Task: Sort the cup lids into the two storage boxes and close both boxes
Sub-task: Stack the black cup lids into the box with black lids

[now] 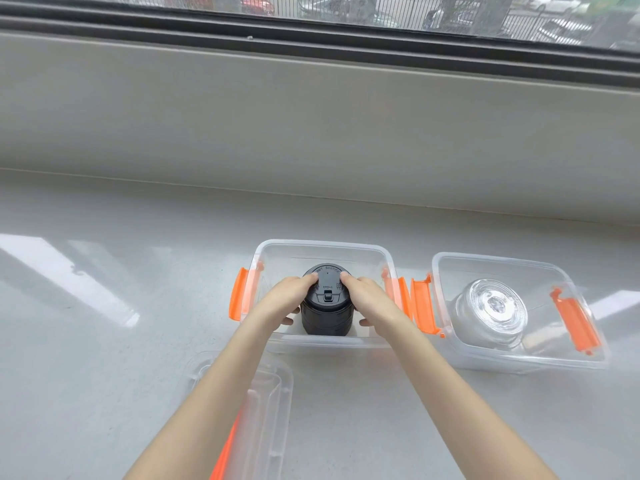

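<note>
Black lid stack inside clear box, left hand and right hand clasping its sides

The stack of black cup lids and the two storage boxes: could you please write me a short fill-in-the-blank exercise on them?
1. The left hand and right hand hold a stack of lids whose colour is ____.
2. That stack sits inside the ____ of the two storage boxes, the left box.
3. The right box holds a stack of ____ lids.
4. The latches on both boxes are coloured ____.

Missing words: black; left; clear; orange
</note>
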The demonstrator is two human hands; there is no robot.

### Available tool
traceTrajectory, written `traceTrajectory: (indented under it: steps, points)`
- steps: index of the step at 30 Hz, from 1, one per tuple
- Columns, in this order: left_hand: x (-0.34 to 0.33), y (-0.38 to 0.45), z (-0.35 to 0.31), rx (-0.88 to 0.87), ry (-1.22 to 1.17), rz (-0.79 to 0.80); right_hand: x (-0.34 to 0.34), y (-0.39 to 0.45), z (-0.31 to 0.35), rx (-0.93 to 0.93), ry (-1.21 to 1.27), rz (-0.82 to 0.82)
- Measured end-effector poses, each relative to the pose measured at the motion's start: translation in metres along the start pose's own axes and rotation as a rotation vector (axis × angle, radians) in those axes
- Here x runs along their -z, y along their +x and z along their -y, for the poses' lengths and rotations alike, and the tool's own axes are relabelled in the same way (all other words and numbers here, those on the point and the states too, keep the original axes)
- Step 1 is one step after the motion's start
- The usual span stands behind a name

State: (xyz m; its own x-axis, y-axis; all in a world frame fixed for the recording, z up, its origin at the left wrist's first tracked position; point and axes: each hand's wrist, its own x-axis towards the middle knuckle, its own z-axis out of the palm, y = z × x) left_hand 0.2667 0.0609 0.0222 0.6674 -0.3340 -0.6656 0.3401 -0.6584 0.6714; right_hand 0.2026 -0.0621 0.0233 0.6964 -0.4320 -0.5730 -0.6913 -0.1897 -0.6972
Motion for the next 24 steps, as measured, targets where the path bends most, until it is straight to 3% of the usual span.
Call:
traceTrajectory:
  steps: [7,14,19,24]
  points:
    - [-0.001,-0.020,-0.008,-0.121,0.053,-0.111,0.016,-0.021,0.004,0.182,0.110,-0.065]
    - [-0.026,-0.068,-0.033,-0.577,-0.034,-0.402,0.055,-0.051,-0.005,0.451,0.394,-0.177]
    - [-0.072,-0.090,-0.055,-0.670,-0.095,-0.200,0.097,-0.064,-0.036,0.482,0.390,-0.256]
    - [-0.123,-0.086,-0.064,-0.617,-0.063,-0.051,0.143,-0.069,-0.070,0.447,0.366,-0.336]
